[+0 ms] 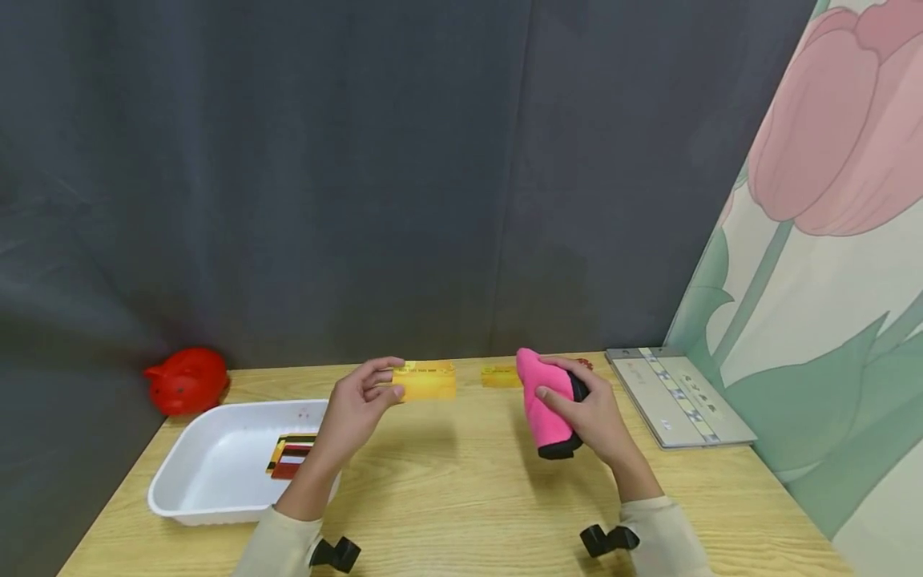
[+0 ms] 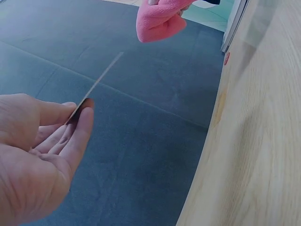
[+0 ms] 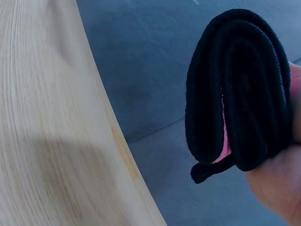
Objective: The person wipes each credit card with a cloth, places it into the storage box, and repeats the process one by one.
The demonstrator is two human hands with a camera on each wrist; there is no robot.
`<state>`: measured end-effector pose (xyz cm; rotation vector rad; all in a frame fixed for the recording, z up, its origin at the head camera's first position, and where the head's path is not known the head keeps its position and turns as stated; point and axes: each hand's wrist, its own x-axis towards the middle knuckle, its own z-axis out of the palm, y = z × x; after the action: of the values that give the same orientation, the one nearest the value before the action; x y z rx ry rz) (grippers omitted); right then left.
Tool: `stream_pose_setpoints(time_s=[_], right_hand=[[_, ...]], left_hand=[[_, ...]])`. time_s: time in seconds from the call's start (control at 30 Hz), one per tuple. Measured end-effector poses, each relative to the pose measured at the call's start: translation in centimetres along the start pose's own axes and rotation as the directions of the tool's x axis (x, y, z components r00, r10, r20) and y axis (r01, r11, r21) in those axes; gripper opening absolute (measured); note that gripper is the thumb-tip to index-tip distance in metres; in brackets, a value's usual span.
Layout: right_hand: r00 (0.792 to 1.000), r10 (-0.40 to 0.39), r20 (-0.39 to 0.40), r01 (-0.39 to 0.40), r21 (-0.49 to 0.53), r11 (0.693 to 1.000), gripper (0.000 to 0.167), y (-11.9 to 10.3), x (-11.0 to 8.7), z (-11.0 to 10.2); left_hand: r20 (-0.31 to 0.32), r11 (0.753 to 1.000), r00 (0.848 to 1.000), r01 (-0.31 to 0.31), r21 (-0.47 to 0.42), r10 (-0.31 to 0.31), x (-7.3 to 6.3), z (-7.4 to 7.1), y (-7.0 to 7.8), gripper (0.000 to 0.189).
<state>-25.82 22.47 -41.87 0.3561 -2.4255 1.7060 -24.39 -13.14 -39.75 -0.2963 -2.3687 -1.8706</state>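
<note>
My left hand (image 1: 363, 401) pinches a golden-yellow card (image 1: 429, 380) by its left edge, between thumb and fingers, above the table. Seen edge-on in the left wrist view, the card is a thin slanting strip. To the right, my right hand (image 1: 590, 407) grips a folded pink cloth (image 1: 542, 401) with black trim, raised off the tabletop. Its stacked black folds (image 3: 235, 94) fill much of the right wrist view. Behind the cloth lies a second yellow card (image 1: 499, 377), partly hidden. The two hands are apart.
A white tray (image 1: 189, 473) at the left has several striped cards (image 1: 292, 458) inside, partly hidden by my left forearm. Behind it sits a red piggy bank (image 1: 189, 381). A grey album-like book (image 1: 678, 401) lies at the back right. Dark curtain (image 1: 404, 176) backs the wooden table (image 1: 461, 505).
</note>
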Motion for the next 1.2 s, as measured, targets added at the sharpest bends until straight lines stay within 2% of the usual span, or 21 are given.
stream_pose_setpoints(time_s=[0.2,0.4,0.73,0.97,1.2], right_hand=[[1.0,0.019,0.007,-0.019,0.006,1.0,0.048,0.0,0.0,0.4],[1.0,0.005,0.014,-0.005,0.021,1.0,0.048,-0.2,-0.1,0.6],[0.999,-0.033,0.025,0.032,0.038,0.999,0.047,-0.9,-0.2,1.5],[0.994,-0.108,0.035,0.107,0.033,0.994,0.044,-1.0,-0.4,2.9],[0.977,-0.211,0.015,0.21,0.012,0.978,0.043,-1.3,-0.8,4.4]], left_hand=[[0.021,0.997,0.999,0.031,-0.071,-0.029,-0.3,0.1,-0.2,0.038],[0.026,0.993,0.999,0.05,-0.105,-0.047,-0.3,0.5,-0.2,0.039],[-0.056,0.993,0.998,0.008,-0.115,-0.015,-0.1,1.7,-1.1,0.038],[-0.096,0.99,0.995,0.026,-0.136,-0.039,-0.4,2.8,-1.1,0.036],[-0.119,0.99,0.992,0.02,-0.142,-0.037,-0.5,3.8,-1.2,0.036]])
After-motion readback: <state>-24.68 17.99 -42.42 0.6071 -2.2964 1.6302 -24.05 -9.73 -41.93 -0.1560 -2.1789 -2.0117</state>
